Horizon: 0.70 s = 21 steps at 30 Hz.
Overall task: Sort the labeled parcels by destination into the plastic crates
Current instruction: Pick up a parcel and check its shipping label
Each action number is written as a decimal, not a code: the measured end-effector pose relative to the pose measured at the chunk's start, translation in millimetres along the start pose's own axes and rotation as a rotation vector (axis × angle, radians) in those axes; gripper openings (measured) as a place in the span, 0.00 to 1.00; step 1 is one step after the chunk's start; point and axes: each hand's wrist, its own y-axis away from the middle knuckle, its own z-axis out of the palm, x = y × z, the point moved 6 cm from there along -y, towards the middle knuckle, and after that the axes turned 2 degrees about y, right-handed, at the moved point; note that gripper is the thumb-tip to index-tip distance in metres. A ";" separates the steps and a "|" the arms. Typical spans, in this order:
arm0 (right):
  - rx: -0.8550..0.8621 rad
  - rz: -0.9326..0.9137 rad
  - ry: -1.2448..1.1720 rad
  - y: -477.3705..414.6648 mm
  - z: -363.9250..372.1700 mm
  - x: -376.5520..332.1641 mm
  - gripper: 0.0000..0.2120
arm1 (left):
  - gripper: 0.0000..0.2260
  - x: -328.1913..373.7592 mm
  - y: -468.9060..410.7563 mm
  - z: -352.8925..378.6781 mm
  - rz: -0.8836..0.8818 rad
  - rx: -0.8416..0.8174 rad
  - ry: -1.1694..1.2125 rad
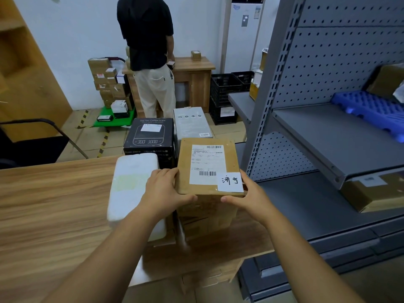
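- Holding the brown parcel [206, 167] in the centre of the frame, the left grip [162, 189] curls round its left edge and the right grip [251, 193] clasps its lower right corner. Both have firm hold of it.
- The parcel can tilt or slip, I think, because each grip takes only an edge. Whether it rests on the brown boxes below, I cannot tell.
- The handwritten slip [230, 181] sits just beside the right grip. A rubbing finger may peel it off, and then the destination is lost.
- The black crates [225, 88] stand well apart, at upper centre-right, so a corner may knock the grey shelving [328, 127] on the way.
- The wooden tabletop [54, 204] carries a white foam box [133, 184] at centre left, with a black scale box [149, 136] behind it.
- A person [150, 51] stands at top centre, near a green trolley [118, 121] with stacked cartons.
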 end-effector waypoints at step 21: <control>0.221 -0.390 -0.017 76.0 33.3 -183.4 0.51 | 0.46 -27.1 86.2 -163.4 0.217 0.267 0.689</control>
